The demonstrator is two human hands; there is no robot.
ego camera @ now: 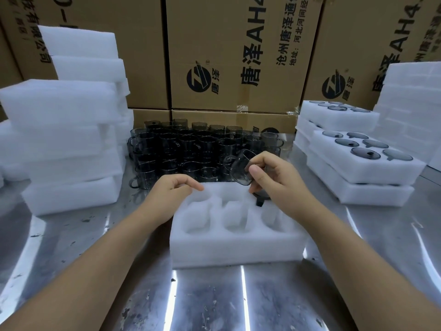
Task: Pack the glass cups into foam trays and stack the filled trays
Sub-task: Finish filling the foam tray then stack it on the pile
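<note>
Steel table (pixel 214 304), right hand (pixel 276 180) grips cup (pixel 239 169)

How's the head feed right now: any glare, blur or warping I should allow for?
Head view: bright glare streaks on the steel table; wide-angle warping bends the cardboard boxes; the glass cup in the right hand looks slightly soft; the foam tray pockets are washed out, low in contrast.

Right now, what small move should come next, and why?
Probably lower the tilted cup into the far middle pocket: the right hand holds it just above the foam tray, the far-right pocket seems filled, and the rest look empty.
</note>
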